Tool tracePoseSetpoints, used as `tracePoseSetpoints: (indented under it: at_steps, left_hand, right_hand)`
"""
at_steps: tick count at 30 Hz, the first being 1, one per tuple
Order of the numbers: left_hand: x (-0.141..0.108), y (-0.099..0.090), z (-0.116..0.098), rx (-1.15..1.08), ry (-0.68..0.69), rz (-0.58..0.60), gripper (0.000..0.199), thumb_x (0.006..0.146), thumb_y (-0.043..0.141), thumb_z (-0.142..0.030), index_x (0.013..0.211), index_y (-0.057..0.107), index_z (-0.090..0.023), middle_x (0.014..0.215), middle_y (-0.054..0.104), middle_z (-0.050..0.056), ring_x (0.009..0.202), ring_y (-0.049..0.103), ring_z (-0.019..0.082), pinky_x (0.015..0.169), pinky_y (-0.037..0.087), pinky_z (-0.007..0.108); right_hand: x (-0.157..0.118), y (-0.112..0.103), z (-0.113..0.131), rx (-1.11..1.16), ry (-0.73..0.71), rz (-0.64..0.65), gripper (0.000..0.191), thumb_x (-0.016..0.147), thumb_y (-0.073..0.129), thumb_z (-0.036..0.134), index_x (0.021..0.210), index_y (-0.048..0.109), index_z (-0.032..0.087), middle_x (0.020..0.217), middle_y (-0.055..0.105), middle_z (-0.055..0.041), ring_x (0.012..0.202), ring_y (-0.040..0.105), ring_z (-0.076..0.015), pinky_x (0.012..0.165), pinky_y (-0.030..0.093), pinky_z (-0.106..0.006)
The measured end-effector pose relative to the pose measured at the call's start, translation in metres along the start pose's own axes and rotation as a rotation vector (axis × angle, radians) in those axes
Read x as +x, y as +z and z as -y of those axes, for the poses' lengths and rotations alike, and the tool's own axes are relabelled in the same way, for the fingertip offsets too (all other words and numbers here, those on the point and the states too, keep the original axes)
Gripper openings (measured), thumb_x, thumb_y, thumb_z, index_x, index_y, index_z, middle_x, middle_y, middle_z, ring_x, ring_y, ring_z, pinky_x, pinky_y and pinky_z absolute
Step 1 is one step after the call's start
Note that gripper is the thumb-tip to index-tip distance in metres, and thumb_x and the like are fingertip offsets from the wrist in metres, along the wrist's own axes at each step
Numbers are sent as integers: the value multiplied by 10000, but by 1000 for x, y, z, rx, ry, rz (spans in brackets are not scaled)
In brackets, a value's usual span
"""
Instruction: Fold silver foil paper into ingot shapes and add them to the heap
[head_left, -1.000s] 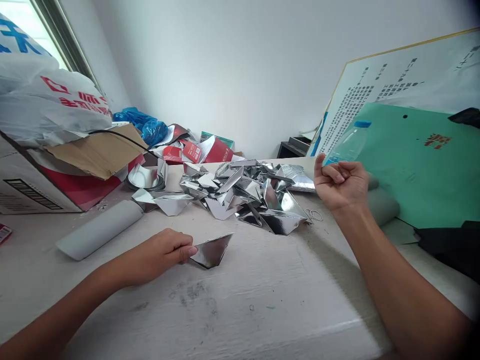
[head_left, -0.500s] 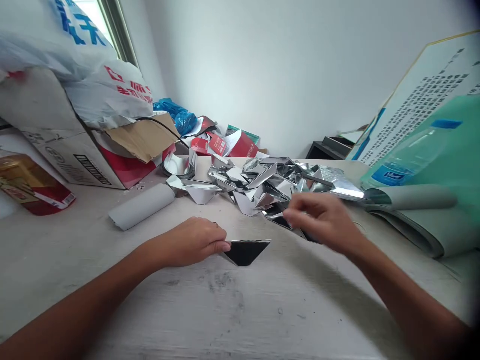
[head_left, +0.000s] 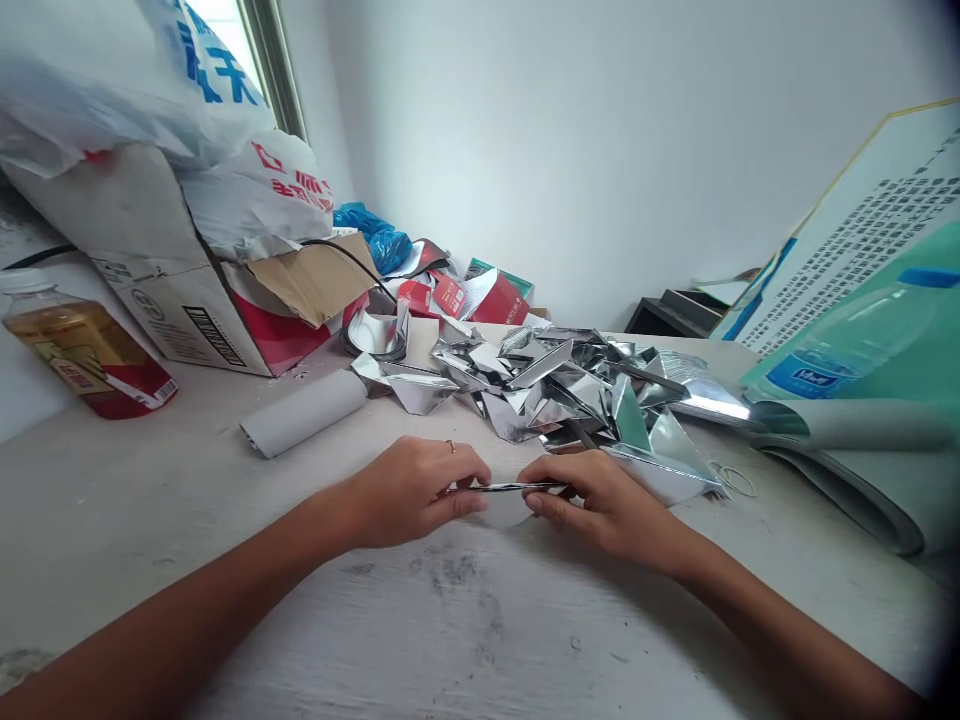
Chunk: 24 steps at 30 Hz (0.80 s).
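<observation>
Between my two hands, just above the table, is a folded silver foil sheet piece (head_left: pixel 505 489), seen nearly edge-on. My left hand (head_left: pixel 420 492) pinches its left end between thumb and fingers; a ring shows on that hand. The right end is gripped by my right hand (head_left: pixel 600 505), thumb below and fingers over the top. Behind my hands lies a heap of folded silver foil pieces (head_left: pixel 525 385), shiny and angular. One larger foil piece (head_left: pixel 664 468) rests just beyond my right hand.
A grey roll (head_left: pixel 304 412) lies at the left, near a drink bottle (head_left: pixel 90 345) and a carton (head_left: pixel 180 310) with plastic bags (head_left: pixel 255 190) on top. At the right are a rolled grey sheet (head_left: pixel 862 470), a blue-capped water bottle (head_left: pixel 855 340) and rubber bands (head_left: pixel 735 480).
My right hand has come left from the foil heap and now grips the piece's right end. The piece has turned from showing its dark face to nearly edge-on. The view has shifted slightly.
</observation>
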<state>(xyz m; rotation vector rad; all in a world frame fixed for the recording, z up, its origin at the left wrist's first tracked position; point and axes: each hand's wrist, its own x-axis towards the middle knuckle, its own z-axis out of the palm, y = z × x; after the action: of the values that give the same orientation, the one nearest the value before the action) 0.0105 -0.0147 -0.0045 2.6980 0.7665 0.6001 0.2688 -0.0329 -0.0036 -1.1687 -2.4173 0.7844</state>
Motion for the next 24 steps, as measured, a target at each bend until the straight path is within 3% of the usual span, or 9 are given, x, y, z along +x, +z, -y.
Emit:
tracePoseSetpoints:
  at_steps: [3, 9, 15, 24]
  left_hand:
    - [-3, 2, -2, -95, 51, -106, 193, 986, 547, -279, 1157, 571, -192, 963, 700, -10, 736, 607, 95, 715, 446, 230]
    - [-5, 4, 3, 9, 84, -71, 281, 942, 631, -268, 1210, 560, -228, 975, 721, -30, 794, 677, 96, 702, 494, 215]
    - [-4, 9, 4, 5, 133, -163, 248, 932, 644, -204, 1175, 594, -213, 890, 740, -45, 772, 699, 75, 689, 506, 173]
    - [-2, 8, 11, 24, 26, -112, 125, 955, 601, -251, 1035, 688, -208, 896, 762, -21, 710, 686, 103, 664, 494, 213]
  right_hand:
    - [0, -1, -2, -7, -5, -18, 392, 976, 441, 445, 1021, 690, 146, 814, 618, -6, 709, 469, 39, 674, 301, -86]
    - [-3, -5, -3, 25, 12, -21, 355, 975, 452, 391, 986, 671, 111, 754, 612, -3, 657, 456, 48, 654, 305, -69]
    - [-1, -2, -1, 87, -16, 32, 381, 992, 409, 411, 1023, 630, 102, 686, 578, 9, 627, 466, 47, 636, 326, -56]
    - [0, -1, -7, 73, -33, 74, 351, 1000, 398, 364, 1013, 612, 86, 768, 623, -7, 656, 493, 37, 679, 334, -86]
